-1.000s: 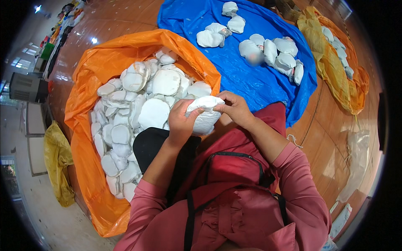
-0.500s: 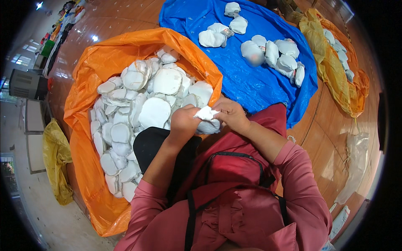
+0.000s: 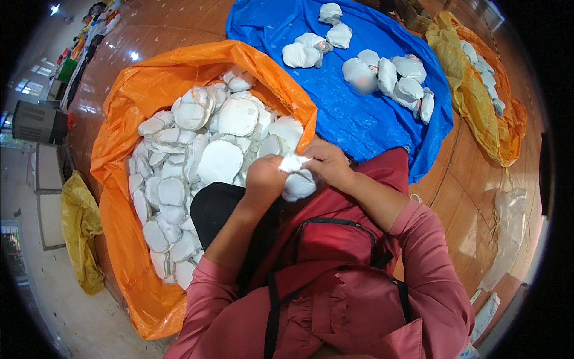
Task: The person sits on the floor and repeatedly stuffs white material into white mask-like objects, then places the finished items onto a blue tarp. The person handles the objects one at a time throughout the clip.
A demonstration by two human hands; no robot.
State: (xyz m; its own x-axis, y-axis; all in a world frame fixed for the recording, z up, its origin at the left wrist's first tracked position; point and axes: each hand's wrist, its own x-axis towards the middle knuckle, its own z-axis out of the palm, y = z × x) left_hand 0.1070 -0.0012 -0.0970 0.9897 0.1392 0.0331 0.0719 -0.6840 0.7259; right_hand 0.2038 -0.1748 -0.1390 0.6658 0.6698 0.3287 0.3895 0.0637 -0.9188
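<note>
Over my lap hangs a small white cloth bundle (image 3: 299, 186), rounded at the bottom, with its gathered white top pinched between both hands. My left hand (image 3: 265, 175) is closed on the left side of that top. From the right, my right hand (image 3: 330, 166) grips the other side with bent fingers. Just left of my hands an orange sack (image 3: 143, 78) lies wide open, heaped with flat, roundish white pads (image 3: 220, 161). What is inside the bundle I cannot make out.
Beyond my hands a blue tarp (image 3: 341, 110) carries several plump white bundles (image 3: 409, 90). A yellow and orange sack (image 3: 472, 102) at the far right holds more white pieces. At the left are a yellow bag (image 3: 81, 233) and a grey box-shaped appliance (image 3: 36, 122). Clear plastic (image 3: 505, 233) lies at the right.
The bundle's rounded part now hangs a little lower and shows more below my fingers. Both hands keep their hold on the gathered top and have hardly moved.
</note>
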